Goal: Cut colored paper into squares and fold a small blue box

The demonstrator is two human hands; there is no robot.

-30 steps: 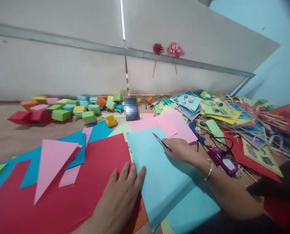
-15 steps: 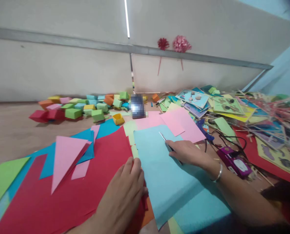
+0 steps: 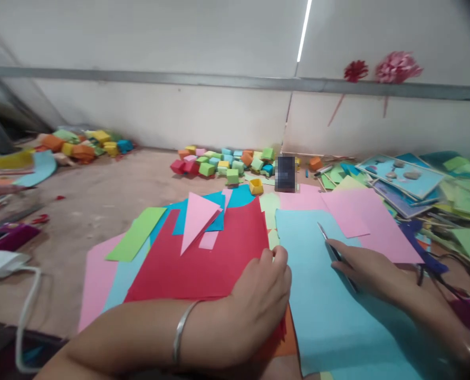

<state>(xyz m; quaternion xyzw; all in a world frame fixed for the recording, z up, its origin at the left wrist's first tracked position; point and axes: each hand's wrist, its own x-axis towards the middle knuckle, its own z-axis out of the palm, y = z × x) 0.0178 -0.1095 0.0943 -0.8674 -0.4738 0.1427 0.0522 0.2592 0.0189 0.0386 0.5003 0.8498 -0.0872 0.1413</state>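
Note:
Light blue paper (image 3: 317, 316) lies at the centre right. My right hand (image 3: 361, 269) is closed round a thin metal tool (image 3: 337, 253), probably scissors, whose tip points up and left over this paper. My left hand (image 3: 264, 298) rests at the right edge of the red paper (image 3: 214, 264), beside the light blue paper; its fingers are curled together, and what they pinch, if anything, is hidden. A folded pink piece (image 3: 199, 216) lies on top of the red and blue sheets.
Small folded paper boxes (image 3: 207, 169) stand along the wall. A dark phone-like object (image 3: 285, 174) is upright behind the papers. Pink sheets (image 3: 381, 221) and stacked cards (image 3: 409, 177) lie right. A white charger (image 3: 3, 263) with its cable is at left.
The view has swung left, bringing in the charger and more boxes. My left hand's fingers have curled in more at the red paper's edge. My right hand still holds the tool.

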